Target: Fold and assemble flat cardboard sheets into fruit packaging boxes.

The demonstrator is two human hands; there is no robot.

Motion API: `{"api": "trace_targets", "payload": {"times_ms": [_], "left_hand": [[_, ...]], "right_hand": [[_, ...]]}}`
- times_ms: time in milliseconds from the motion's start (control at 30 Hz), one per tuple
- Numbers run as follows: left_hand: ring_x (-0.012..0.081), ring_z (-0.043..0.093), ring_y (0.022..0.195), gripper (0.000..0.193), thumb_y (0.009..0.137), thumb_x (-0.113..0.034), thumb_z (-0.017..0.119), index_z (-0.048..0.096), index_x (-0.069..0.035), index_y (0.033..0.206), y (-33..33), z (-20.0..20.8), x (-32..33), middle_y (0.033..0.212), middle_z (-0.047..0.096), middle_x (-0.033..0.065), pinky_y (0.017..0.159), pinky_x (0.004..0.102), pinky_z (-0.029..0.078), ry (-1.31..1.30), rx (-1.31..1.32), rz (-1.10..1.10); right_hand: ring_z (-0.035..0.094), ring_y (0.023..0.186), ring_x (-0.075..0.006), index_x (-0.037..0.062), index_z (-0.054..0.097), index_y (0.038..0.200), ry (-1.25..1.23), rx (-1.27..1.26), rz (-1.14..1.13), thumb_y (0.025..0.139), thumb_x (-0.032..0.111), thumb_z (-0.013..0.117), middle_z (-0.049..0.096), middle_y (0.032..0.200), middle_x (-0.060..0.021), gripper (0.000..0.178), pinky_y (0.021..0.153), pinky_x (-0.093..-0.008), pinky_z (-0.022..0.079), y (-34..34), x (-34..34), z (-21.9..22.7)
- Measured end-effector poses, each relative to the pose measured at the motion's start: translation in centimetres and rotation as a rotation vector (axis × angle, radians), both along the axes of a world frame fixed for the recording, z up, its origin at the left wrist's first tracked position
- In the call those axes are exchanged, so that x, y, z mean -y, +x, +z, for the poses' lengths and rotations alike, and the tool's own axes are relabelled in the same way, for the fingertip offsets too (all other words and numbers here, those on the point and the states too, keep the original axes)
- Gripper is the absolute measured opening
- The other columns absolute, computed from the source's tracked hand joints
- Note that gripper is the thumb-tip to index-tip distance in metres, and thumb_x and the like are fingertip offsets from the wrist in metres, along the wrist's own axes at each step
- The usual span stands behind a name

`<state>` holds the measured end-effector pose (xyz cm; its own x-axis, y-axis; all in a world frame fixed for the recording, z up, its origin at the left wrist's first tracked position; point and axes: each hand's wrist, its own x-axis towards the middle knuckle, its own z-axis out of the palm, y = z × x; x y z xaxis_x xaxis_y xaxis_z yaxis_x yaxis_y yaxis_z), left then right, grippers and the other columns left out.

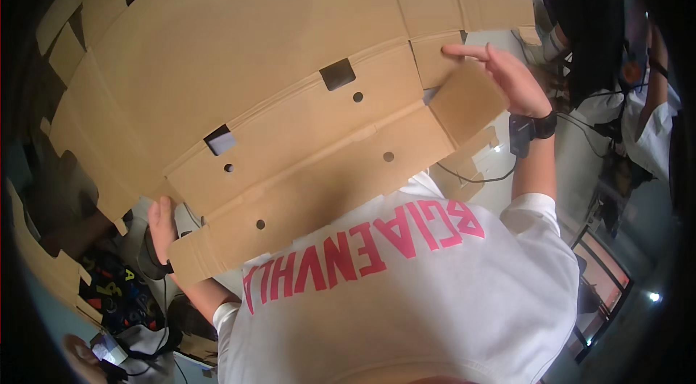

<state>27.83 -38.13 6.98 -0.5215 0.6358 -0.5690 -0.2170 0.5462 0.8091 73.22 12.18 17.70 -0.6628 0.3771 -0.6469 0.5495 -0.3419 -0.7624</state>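
A large brown cardboard sheet (246, 43), creased and cut with slots and round holes, spreads in front of me. Its near edge has a long strip (326, 181) folded up towards my chest, with a small end flap (470, 105) standing at the right. My right hand (515, 80) is at that corner, its index finger stretched out onto a neighbouring flap (433, 65); its other fingers are partly hidden behind the end flap. At the strip's left end, my left hand (163, 223) has straight fingers pointing up beside the cardboard, its lower part covered by the left end flap (196, 257).
More cut cardboard (54, 268) lies at the far left, near a dark patterned cloth (119, 293). Another person's arm and white clothing (649, 127) show at the right. A black cable (471, 180) runs from a dark device (520, 134) at my right wrist. A dark metal frame (605, 290) stands lower right.
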Motion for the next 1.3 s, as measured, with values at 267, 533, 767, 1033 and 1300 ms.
{"api": "trace_targets", "payload": {"times_ms": [267,533,767,1033,1300], "left_hand": [[0.0176,0.057,0.107,0.045,0.105,-0.035,0.057,0.061,0.008,0.121,1.3,0.7,0.0,0.117,0.067,0.0091,0.099,0.0332,0.041,-0.129,-0.115,0.106],[0.0132,0.056,0.100,0.037,0.105,-0.033,0.057,0.062,0.001,0.119,1.2,1.2,-0.8,0.108,0.066,0.0046,0.090,0.0282,0.043,-0.049,0.037,0.135],[0.0166,0.065,0.097,0.036,0.105,-0.031,0.058,0.063,0.002,0.119,3.2,3.2,-2.8,0.108,0.071,0.0072,0.092,0.0318,0.048,-0.115,-0.088,0.222],[0.0180,0.068,0.086,0.043,0.105,-0.038,0.054,0.069,0.003,0.104,2.4,2.7,-3.2,0.090,0.073,0.0093,0.087,0.0344,0.051,0.150,0.006,-0.020],[0.0158,0.066,0.087,0.042,0.104,-0.036,0.058,0.069,0.004,0.105,2.1,1.2,-2.3,0.092,0.072,0.0084,0.087,0.0321,0.050,0.048,-0.143,0.028]], "right_hand": [[0.056,0.132,-0.0349,-0.0037,0.040,0.149,-0.011,-0.200,0.132,0.096,0.073,0.042,0.055,0.144,-0.0234,0.093,0.110,-0.0420,0.043,-2.4,3.2,-1.4],[0.041,0.143,-0.0435,0.0090,0.062,0.136,0.726,-0.109,0.688,0.072,0.041,0.085,0.049,0.153,-0.0181,0.076,0.114,-0.0484,0.034,-4.2,5.3,0.4],[0.033,0.148,-0.0397,0.0189,0.064,0.136,0.701,-0.049,0.994,0.056,0.033,0.092,0.042,0.159,-0.0148,0.086,0.114,-0.0506,0.033,-5.2,4.6,2.1],[0.042,0.143,-0.0422,0.0104,0.071,0.126,0.588,-0.254,0.852,0.069,0.022,0.085,0.058,0.144,-0.0168,0.060,0.113,-0.0508,0.033,-5.8,3.0,2.3],[0.065,0.113,-0.0406,-0.0074,0.071,0.109,0.428,-0.385,0.448,0.094,0.043,0.066,0.072,0.112,-0.0205,0.053,0.095,-0.0452,0.050,-3.7,1.2,-1.7]]}}
